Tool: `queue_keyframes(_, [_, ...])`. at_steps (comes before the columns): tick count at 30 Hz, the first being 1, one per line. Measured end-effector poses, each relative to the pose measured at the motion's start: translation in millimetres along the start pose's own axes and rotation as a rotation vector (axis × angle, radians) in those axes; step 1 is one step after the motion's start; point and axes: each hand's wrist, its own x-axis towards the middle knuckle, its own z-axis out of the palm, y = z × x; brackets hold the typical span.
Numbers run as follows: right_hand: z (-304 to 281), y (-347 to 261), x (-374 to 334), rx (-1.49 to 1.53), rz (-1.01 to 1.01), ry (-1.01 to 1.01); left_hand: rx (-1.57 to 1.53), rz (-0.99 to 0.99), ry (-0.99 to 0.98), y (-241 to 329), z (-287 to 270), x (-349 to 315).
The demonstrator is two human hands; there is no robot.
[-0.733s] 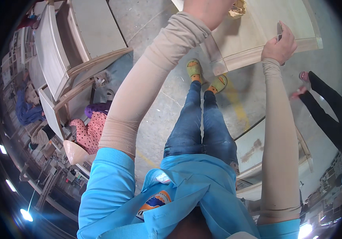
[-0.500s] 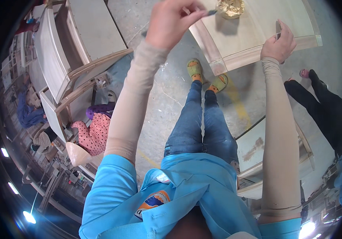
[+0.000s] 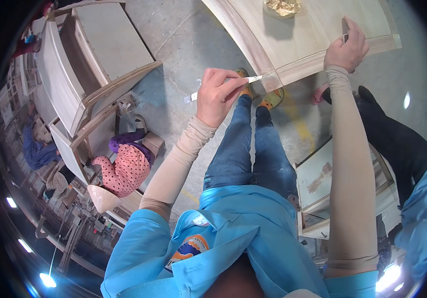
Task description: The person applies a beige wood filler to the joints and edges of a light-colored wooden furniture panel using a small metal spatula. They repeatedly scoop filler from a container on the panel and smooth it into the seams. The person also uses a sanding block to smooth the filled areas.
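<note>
In my left hand [image 3: 216, 94] is a thin, pale stick-like tool [image 3: 191, 98], pinched between thumb and fingers. Its narrow end reaches the near left corner of a pale wooden framed panel [image 3: 317, 39]; whether it touches the wood I cannot tell. My right hand [image 3: 346, 49] is closed around a thin, dark flat piece [image 3: 345, 26], over the panel's near right rim. Most of that piece is hidden by the fingers. A round tub [image 3: 282, 8] with crumpled gold-coloured stuff stands on the panel, farther off than both hands.
Wooden cabinet frames [image 3: 114, 39] stand at left. Beside them crouches a person [image 3: 126, 169] in a dotted pink top and conical hat. Another person [image 3: 397, 134] in dark trousers stands close at right. Another wooden unit [image 3: 317, 184] sits to the right of my legs.
My left hand has come down and nearer, from beside the gold-filled tub to the panel's near left corner. My right hand stays at the rim. The person at right has shifted slightly.
</note>
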Motion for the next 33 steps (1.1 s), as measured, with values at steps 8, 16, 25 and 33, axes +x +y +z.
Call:
queue_keyframes(8, [1, -1, -1, -0.004, 0.012, -0.004, 0.074, 0.086, -0.073, -9, 10, 1])
queue_keyframes(16, [3, 4, -1, -0.011, 0.017, 0.012, 0.051, 0.066, -0.070, -6, -1, 4])
queue_keyframes(25, [1, -1, -1, 0.010, 0.042, 0.001, -0.005, 0.076, -0.179, -3, -3, 8])
queue_keyframes(33, [-11, -13, 0, 0.055, 0.023, 0.054, -0.065, 0.055, -0.211, -9, 1, 13])
